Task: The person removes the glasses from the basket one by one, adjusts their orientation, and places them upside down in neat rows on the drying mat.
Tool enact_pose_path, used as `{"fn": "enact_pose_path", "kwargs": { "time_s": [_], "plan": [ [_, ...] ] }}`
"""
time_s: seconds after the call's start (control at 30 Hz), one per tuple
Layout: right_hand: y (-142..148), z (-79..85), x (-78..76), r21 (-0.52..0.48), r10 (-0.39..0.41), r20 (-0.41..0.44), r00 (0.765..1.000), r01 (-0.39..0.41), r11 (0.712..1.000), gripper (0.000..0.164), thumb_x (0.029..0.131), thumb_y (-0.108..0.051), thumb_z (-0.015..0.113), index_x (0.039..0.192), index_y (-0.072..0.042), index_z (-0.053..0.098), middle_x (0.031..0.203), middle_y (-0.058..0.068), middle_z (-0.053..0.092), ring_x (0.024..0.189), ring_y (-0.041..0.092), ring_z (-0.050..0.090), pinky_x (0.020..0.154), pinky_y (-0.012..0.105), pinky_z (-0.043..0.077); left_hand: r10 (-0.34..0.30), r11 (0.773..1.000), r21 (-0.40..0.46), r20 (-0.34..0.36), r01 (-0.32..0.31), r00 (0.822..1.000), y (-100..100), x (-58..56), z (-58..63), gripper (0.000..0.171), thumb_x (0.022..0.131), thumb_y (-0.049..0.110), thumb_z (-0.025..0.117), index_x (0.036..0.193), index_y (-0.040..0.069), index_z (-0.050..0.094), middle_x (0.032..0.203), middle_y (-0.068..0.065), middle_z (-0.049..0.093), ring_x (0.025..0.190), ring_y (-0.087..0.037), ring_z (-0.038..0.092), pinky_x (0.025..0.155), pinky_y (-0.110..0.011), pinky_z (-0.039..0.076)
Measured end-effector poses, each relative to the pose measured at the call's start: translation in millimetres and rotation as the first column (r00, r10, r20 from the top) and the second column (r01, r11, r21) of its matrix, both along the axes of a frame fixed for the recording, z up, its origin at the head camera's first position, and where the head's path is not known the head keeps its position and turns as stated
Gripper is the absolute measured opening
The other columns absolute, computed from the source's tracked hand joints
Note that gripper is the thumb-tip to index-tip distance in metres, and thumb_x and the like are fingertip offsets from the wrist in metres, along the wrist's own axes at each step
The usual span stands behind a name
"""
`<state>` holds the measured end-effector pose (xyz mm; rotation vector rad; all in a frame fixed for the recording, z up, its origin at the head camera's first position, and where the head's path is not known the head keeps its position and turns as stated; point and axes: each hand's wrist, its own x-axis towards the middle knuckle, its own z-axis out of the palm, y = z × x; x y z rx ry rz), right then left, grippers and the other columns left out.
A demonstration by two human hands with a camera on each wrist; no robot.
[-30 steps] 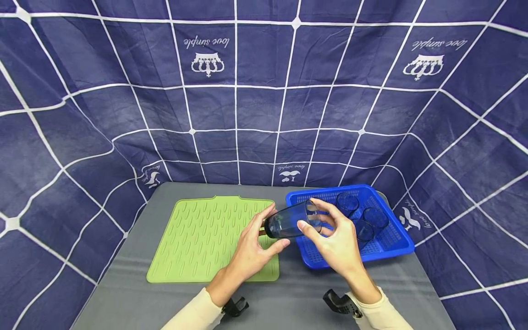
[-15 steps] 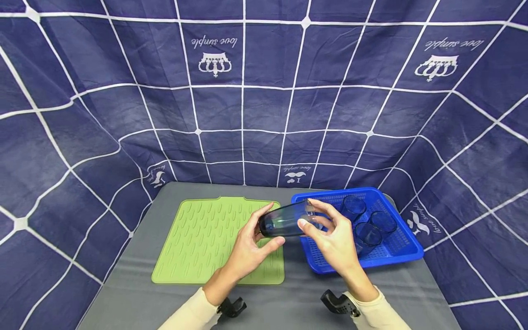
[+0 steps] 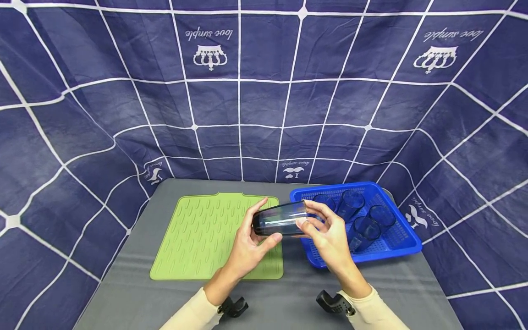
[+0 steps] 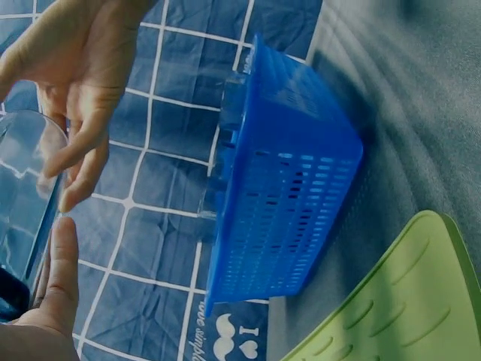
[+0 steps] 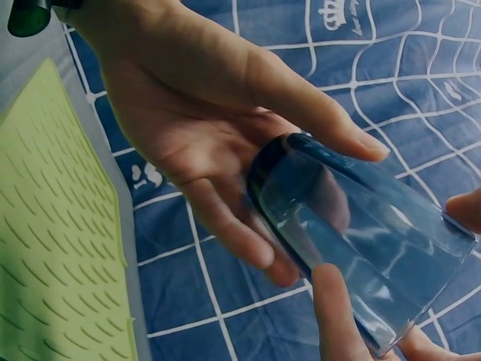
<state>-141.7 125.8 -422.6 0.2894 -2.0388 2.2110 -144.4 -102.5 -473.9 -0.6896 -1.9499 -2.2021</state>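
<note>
A clear bluish drinking glass [image 3: 280, 219] is held in the air on its side, its dark base to the left and its rim to the right. My left hand [image 3: 246, 247] grips it around the base, thumb below and fingers behind. The right hand [image 3: 327, 236] pinches the wall close to the rim, with the thumb in front. Seen from the right wrist, the left hand [image 5: 203, 124] curls about the thick base of the glass [image 5: 361, 226]. In the left wrist view, the right hand [image 4: 83, 90] reaches to the glass's rim end.
A blue perforated basket [image 3: 398, 247] with several similar glasses [image 3: 366, 231] stands to the right on the grey table [image 3: 288, 293]. Left of it lies a green ridged mat [image 3: 198, 238], partly under the left hand. A blue checked cloth [image 3: 264, 105] hangs behind and at both sides.
Both hands have carried the glass a little to the left, over the mat's right edge. It has turned so its open rim shows less. The head view has shifted slightly.
</note>
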Motion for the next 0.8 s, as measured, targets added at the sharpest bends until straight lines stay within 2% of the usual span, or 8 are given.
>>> {"fn": "enact_pose_path", "kwargs": {
  "time_s": [0.1,0.3,0.5,0.7,0.8],
  "plan": [
    [0.9,-1.3,-0.4,-0.046,0.05,0.028,0.998,-0.049,0.998,0.058,0.099,0.007,0.074,0.155,0.011,0.059,0.134,0.018,0.069,0.104,0.015,0.085,0.084,0.041,0.075,0.017,1.0,0.015,-0.03,-0.017,0.999,2.3,-1.6,0.1,0.089,0.103,-0.004,0.082,0.179,0.021,0.042,0.158,-0.027,0.06,0.131,-0.014,0.075,0.105,-0.029,0.069],
    [3.5,-4.0,-0.8,-0.089,0.089,0.045,0.995,-0.085,0.992,0.06,0.1,0.008,0.071,0.157,0.013,0.054,0.136,0.017,0.067,0.104,0.017,0.085,0.085,0.048,0.075,0.031,0.999,0.018,-0.079,-0.029,0.996,6.8,-4.6,0.2,0.088,0.103,-0.007,0.081,0.178,0.016,0.043,0.156,-0.027,0.059,0.133,-0.015,0.073,0.109,-0.027,0.067],
    [5.7,-7.5,-1.1,-0.109,0.103,0.069,0.992,-0.095,0.99,0.059,0.101,0.009,0.067,0.158,0.013,0.051,0.142,0.017,0.061,0.105,0.015,0.083,0.087,0.049,0.075,0.055,0.998,0.019,-0.071,-0.054,0.996,12.2,-4.7,-0.6,0.089,0.102,-0.007,0.083,0.178,0.019,0.044,0.157,-0.025,0.06,0.133,-0.014,0.073,0.111,-0.026,0.066],
    [8.5,-8.6,-4.6,-0.119,0.124,0.058,0.991,-0.116,0.986,0.059,0.101,0.008,0.066,0.158,0.013,0.049,0.142,0.018,0.058,0.104,0.015,0.082,0.088,0.051,0.075,0.077,0.997,0.04,-0.092,-0.073,0.993,17.6,-7.2,0.7,0.09,0.1,-0.009,0.083,0.177,0.015,0.043,0.158,-0.03,0.058,0.135,-0.014,0.072,0.111,-0.026,0.065],
    [11.3,-9.7,-6.4,-0.129,0.127,0.055,0.99,-0.119,0.985,0.059,0.102,0.008,0.065,0.157,0.014,0.048,0.14,0.016,0.059,0.102,0.015,0.082,0.088,0.05,0.075,0.078,0.996,0.04,-0.079,-0.075,0.994,20.6,-9.1,0.6,0.09,0.1,-0.009,0.083,0.177,0.012,0.042,0.159,-0.03,0.058,0.136,-0.014,0.072,0.111,-0.026,0.065]
  ]
}}
